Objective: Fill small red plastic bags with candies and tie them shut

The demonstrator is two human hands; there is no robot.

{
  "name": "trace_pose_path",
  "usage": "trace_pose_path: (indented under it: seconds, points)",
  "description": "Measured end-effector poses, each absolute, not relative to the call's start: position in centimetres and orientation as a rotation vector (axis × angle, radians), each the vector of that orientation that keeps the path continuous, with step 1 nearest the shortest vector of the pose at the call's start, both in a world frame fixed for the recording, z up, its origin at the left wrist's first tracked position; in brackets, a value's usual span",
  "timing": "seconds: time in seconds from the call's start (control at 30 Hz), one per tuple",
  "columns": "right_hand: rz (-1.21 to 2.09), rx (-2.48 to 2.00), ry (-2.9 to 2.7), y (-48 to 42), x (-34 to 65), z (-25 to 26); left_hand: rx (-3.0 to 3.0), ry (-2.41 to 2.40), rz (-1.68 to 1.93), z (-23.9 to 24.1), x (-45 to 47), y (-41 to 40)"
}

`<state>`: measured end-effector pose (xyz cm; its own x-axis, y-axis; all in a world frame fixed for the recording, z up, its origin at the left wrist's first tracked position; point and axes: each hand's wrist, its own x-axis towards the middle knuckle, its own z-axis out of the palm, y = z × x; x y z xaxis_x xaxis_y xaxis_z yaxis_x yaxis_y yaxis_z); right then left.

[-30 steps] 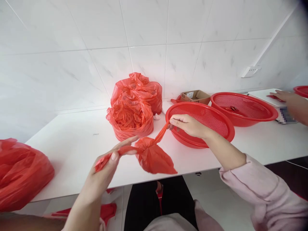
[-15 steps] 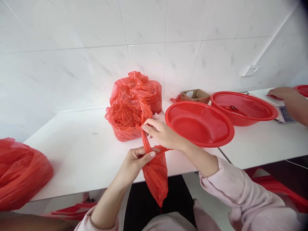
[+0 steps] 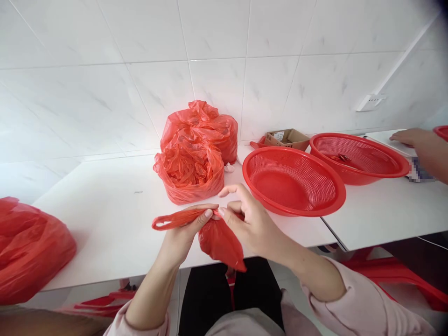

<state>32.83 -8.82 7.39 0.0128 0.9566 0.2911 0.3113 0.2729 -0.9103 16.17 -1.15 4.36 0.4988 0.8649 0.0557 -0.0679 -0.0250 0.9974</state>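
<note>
Over the table's front edge I hold a small red plastic bag [image 3: 220, 242] whose filled part hangs down; what is inside cannot be made out. My left hand [image 3: 187, 233] pinches its gathered neck between thumb and fingers, and a handle loop sticks out to the left. Thumb and curled fingers of my right hand [image 3: 247, 219] pinch the bag at the neck, with the index finger raised. Just beyond my hands stands an open red bag [image 3: 192, 186] stuffed with crumpled red plastic, a fuller red bag [image 3: 224, 130] behind it.
Two red perforated baskets [image 3: 294, 182] stand to the right, the farther basket [image 3: 360, 158] holding a few small dark-red items. A small cardboard box [image 3: 287, 138] is by the wall. Another large red bag [image 3: 31, 252] lies at left. Another person's hand [image 3: 408, 136] reaches in at far right.
The bag's handle loop, upright between my hands before, now points left across my left hand. My right hand has come down to the neck. The other person's hand no longer shows a red item.
</note>
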Motion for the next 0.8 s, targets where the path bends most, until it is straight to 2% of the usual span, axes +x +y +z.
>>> trace_pose_path:
  seconds: [0.2, 0.37, 0.57, 0.8]
  points:
    - [0.944, -1.341, -1.439, -9.9, 32.8, 4.5, 1.443, 0.619, 0.81, 4.1, 15.7, -1.2]
    - [0.546, -1.438, -1.598, -8.5, 34.2, 4.4, 1.565, 0.596, 0.827, 4.1, 16.1, -1.4]
    - [0.848, -1.171, -1.477, -7.4, 33.2, 2.3, 1.652, 0.619, 0.774, 3.2, 16.4, -1.3]
    - [0.776, -1.214, -1.33, -8.4, 30.6, 0.5, 1.668, 0.925, 1.172, 0.5, 17.6, -2.2]
